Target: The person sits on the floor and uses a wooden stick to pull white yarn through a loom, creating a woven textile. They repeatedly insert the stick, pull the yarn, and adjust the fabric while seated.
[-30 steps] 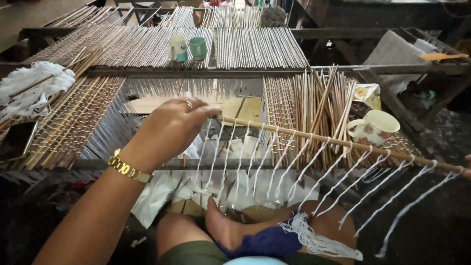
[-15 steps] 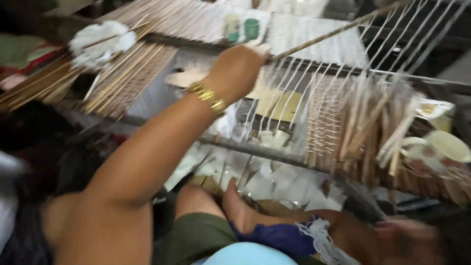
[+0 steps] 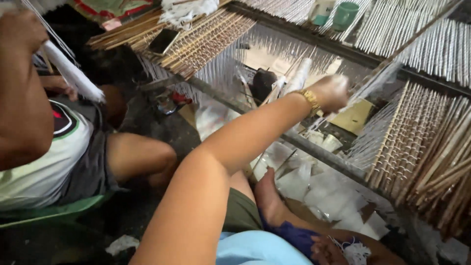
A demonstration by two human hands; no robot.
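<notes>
So here the left hand (image 3: 333,92) is stretched way out over the wooden rack (image 3: 314,147), with its grip closed around a thin bamboo stick (image 3: 392,61) that has white strings (image 3: 378,81) hanging off it. The stick runs up and to the right from the fist, slanting above the rows of sticks already laid across the rack. There's a gold wristband (image 3: 311,99) on that arm. The hand is a bit blurry, so I can't tell exactly how the fingers sit on the stick.

The right hand (image 3: 326,251) is down at the bottom edge by the lap, next to a tuft of white strings (image 3: 354,251) and a blue cloth (image 3: 294,234). I honestly can't tell if its grip is closed on anything; it's half cut off.

My take on doing this bit well: hold the stick level before it goes down, because at that slant the strings will bunch toward the low end. Keep the dangling strings hanging free of the bundle of bare sticks (image 3: 441,162) on the right, since they look like they'd snag. A grip closer to the stick's middle would probably give better control than holding near one end.

Another person in a white shirt (image 3: 44,162) sits on the left, raising a white tassel (image 3: 73,76) of their own. Two small cups (image 3: 333,12) sit on the far rack.
</notes>
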